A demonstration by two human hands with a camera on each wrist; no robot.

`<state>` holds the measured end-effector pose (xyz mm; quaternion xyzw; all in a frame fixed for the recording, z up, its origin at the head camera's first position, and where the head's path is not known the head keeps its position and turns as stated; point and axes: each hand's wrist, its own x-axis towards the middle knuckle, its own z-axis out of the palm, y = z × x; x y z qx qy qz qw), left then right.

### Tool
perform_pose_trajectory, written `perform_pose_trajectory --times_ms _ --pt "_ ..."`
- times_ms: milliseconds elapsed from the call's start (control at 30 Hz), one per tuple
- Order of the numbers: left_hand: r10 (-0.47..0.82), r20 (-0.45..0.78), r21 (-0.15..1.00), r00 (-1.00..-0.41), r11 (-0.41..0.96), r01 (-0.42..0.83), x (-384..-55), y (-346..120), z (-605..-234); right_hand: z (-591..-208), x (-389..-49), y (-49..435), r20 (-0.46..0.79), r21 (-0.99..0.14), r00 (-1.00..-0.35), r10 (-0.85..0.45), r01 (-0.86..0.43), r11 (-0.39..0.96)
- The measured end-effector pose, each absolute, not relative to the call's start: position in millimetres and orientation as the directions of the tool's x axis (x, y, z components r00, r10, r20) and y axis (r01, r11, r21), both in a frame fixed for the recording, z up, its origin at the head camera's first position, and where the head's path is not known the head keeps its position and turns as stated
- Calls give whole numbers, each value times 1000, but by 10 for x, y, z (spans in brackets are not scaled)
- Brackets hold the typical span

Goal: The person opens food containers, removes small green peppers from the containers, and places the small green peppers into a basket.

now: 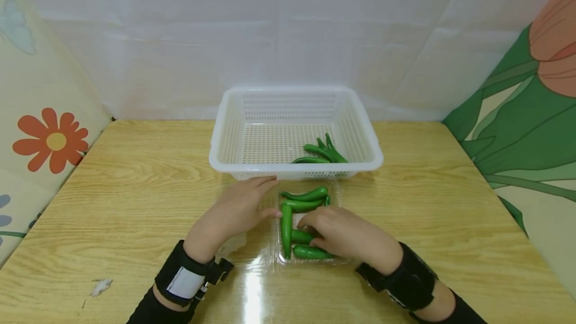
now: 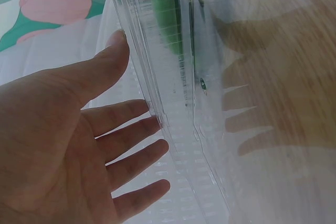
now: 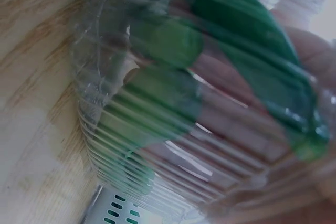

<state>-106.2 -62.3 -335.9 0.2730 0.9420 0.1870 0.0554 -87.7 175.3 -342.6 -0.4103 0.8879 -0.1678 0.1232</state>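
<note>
A clear plastic box (image 1: 273,256) with an open hinged lid stands on the table, with several green chili peppers (image 1: 286,229) along its sides. My right hand (image 1: 339,231) reaches into the box, its thumb and forefinger curled about one green chili pepper (image 1: 302,236). Seen through the box's ribbed wall in the right wrist view, more peppers (image 3: 262,66) partly cover that hand. My left hand (image 1: 238,209) is at the box's left side with fingers extended and apart. In the left wrist view the left hand (image 2: 58,135) holds nothing, its fingertips close to the box edge.
A white perforated basket (image 1: 295,168) stands just behind the box, with several green chili peppers (image 1: 330,151) in its right front corner. The wooden table (image 1: 144,179) reaches back to a white sheet (image 1: 180,54). Floral panels (image 1: 49,134) flank it.
</note>
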Motion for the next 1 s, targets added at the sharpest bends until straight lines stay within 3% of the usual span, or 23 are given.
perform_pose_trajectory --times_ms 1000 --pt "533 -13 395 -846 780 486 -1057 -619 -3344 -3440 -852 1743 -39 -297 -633 -773 -731 614"
